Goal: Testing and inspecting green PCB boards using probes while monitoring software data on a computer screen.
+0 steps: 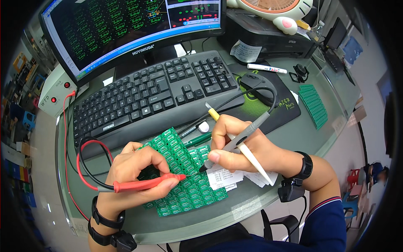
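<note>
A green circuit board panel (191, 196) of many small repeated boards lies near the table's front edge. My left hand (140, 172) is closed around a red test probe (147, 183), its tip low over the panel's middle. From the right, my right hand (245, 145) grips a grey test probe (240, 137), with its black tip close to the panel. Tucked through the same fingers is a slim white pen-like tool (254, 161) with a yellow section. Whether either tip touches the board I cannot tell. Printed paper slips (224, 176) lie beside the panel, partly under my right hand.
Behind my hands sits a black keyboard (155, 90), with a monitor (134, 29) beyond it. A mouse (257, 87) rests on its pad (285, 107). Another green panel (312, 106) lies right, near a white marker (267, 68). A printer (268, 38) stands behind. Red and black leads loop left.
</note>
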Tool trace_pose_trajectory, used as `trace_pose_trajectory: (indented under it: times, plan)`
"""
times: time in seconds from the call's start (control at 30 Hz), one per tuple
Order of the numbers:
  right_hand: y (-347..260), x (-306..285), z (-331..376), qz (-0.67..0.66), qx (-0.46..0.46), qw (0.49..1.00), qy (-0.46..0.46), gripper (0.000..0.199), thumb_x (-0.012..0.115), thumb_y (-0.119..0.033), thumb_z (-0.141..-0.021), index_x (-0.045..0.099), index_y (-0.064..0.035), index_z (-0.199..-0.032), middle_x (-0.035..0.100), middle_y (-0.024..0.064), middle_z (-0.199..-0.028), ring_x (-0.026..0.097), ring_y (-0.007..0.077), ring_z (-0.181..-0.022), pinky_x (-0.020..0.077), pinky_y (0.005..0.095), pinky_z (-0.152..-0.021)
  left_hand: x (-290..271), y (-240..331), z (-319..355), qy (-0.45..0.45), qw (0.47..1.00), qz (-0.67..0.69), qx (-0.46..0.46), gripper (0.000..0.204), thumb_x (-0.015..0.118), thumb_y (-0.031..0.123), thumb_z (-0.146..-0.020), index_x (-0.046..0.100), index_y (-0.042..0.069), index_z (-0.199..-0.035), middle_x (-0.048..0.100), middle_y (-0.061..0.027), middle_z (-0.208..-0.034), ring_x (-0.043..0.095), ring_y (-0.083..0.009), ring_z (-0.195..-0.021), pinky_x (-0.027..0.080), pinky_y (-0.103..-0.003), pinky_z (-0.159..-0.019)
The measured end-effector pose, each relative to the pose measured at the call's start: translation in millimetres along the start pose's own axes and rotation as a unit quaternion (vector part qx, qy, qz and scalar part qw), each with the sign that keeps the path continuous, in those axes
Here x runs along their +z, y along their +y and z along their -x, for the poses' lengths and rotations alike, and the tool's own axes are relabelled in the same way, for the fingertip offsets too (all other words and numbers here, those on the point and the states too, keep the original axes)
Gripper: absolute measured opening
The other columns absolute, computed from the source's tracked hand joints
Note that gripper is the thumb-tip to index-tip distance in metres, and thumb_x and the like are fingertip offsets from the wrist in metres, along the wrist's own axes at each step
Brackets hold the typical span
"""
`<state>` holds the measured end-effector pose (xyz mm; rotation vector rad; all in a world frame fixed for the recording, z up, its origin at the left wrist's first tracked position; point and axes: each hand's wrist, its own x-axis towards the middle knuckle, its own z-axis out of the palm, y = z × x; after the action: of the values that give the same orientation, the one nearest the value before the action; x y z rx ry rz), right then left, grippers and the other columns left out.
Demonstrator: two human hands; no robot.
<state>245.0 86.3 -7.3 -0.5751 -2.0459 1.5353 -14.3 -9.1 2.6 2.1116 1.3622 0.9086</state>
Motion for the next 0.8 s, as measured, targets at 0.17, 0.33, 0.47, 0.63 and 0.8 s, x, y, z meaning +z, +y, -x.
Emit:
trace_pose_trajectory:
  times: [0.17,0.33,0.47,0.63,0.8]
  plan:
    - [4.2,-1.0,-0.8,0.026,-0.035,0.999,0.005,0.024,0.071,-0.014,-0.092,0.05,-0.0054,-0.088,0.059,0.0022,-0.081,0.054,0.0052,-0.064,0.0429,0.0227,-0.056,1.0,0.1,-1.4,0.005,1.0,-0.01,0.014,0.023,0.083,0.017,-0.071,0.062,0.012,-0.079,0.069,0.0016,-0.07,0.063,-0.0137,-0.064,0.044,-0.031,-0.079]
    - [4.6,-1.7,0.0,0.022,-0.02,1.0,0.003,0.024,0.072,-0.015,-0.092,0.05,-0.0058,-0.088,0.058,0.002,-0.082,0.054,0.0058,-0.068,0.0435,0.0237,-0.059,4.0,-1.8,-0.8,0.019,1.0,0.0,0.007,0.024,0.085,0.019,-0.069,0.063,0.014,-0.076,0.066,0.0047,-0.069,0.062,-0.0131,-0.061,0.044,-0.03,-0.079]
    - [3.5,-1.8,0.0,0.02,-0.009,1.0,0.001,0.024,0.072,-0.015,-0.092,0.05,-0.0059,-0.088,0.059,0.0018,-0.082,0.054,0.0059,-0.069,0.0436,0.0239,-0.06,3.6,-1.9,-1.1,0.017,1.0,-0.009,0.012,0.024,0.085,0.019,-0.069,0.063,0.014,-0.076,0.066,0.0048,-0.069,0.063,-0.0129,-0.061,0.044,-0.03,-0.079]
    - [3.0,-0.3,0.1,0.017,-0.018,1.0,0.0,0.024,0.073,-0.014,-0.092,0.05,-0.0059,-0.088,0.06,0.0024,-0.083,0.057,0.0077,-0.073,0.0455,0.025,-0.063,3.8,-2.0,-0.8,0.018,1.0,0.0,0.01,0.024,0.086,0.019,-0.069,0.063,0.014,-0.076,0.067,0.0047,-0.07,0.063,-0.0129,-0.061,0.044,-0.031,-0.078]
    - [1.8,-0.1,0.6,0.027,-0.02,0.999,-0.005,0.024,0.073,-0.013,-0.091,0.049,-0.0059,-0.088,0.061,0.0029,-0.082,0.059,0.0094,-0.075,0.0466,0.026,-0.066,4.0,-0.9,0.0,0.015,1.0,-0.003,-0.003,0.023,0.086,0.019,-0.069,0.064,0.014,-0.076,0.066,0.0052,-0.069,0.062,-0.0126,-0.062,0.043,-0.031,-0.079]
